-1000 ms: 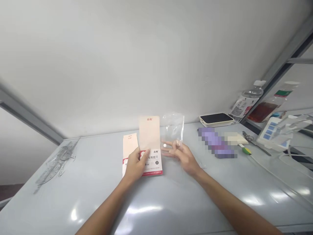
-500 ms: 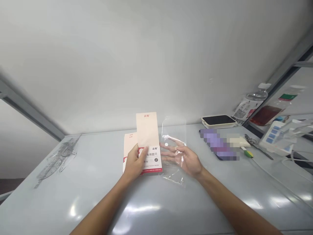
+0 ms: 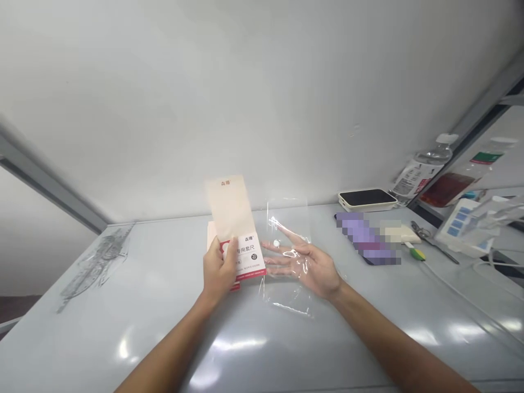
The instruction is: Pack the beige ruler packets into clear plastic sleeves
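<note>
A cream and red-white printed card sleeve [image 3: 231,207] is tilted to the left, its lower part pinched between the thumb and fingers of my left hand [image 3: 219,268]. Behind it, partly covered, lies another cream card [image 3: 210,232] with a red lower edge. My right hand [image 3: 313,267] has its fingers spread, seen through a clear plastic pouch [image 3: 289,297] with a round white snap. The thumb rests on the near side of the pouch, the other fingers behind it. A small gap separates the pouch from the held sleeve.
At the back right are a phone [image 3: 367,200], a blurred purple item [image 3: 364,240], a white charger [image 3: 399,233] with a cable, scissors [image 3: 438,248] and two bottles [image 3: 423,169]. Clear printed rulers [image 3: 96,262] lie on the left of the grey table [image 3: 155,338].
My left hand has moved slightly left and up, and the card sleeve has tipped to the left. The pouch on my right hand has shifted a little left.
</note>
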Available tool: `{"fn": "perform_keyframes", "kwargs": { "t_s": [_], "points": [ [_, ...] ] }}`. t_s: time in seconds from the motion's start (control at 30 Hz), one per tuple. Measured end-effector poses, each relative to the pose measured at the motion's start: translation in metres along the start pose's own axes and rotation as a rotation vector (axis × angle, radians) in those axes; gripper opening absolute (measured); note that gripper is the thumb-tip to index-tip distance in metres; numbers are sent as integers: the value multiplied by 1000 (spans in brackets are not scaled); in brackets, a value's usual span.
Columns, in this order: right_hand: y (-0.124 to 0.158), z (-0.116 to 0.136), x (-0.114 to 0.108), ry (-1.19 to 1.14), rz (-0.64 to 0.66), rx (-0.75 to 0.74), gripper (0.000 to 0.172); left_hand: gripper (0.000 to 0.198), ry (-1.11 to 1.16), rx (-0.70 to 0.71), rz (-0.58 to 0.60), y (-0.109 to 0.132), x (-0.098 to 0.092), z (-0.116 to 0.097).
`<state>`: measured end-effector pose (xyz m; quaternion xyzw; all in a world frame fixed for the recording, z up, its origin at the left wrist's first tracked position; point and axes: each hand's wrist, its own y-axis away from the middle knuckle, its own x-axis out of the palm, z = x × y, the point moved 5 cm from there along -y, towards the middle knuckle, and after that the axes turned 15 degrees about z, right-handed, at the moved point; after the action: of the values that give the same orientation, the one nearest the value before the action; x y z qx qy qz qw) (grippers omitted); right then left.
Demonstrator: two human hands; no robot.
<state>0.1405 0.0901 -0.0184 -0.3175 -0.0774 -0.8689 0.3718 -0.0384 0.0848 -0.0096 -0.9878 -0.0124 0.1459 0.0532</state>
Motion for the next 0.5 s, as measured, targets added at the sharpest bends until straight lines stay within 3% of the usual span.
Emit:
{"fn": "perform_keyframes", "kwargs": {
  "t_s": [0.17,0.5],
  "points": [
    [0,0,-1,41,-20,27,56,30,0,23,-68,-1,-8,-4],
    [1,-2,5,52,18,17,57,31,70,-7,-52,6,8,2]
  ]
}}
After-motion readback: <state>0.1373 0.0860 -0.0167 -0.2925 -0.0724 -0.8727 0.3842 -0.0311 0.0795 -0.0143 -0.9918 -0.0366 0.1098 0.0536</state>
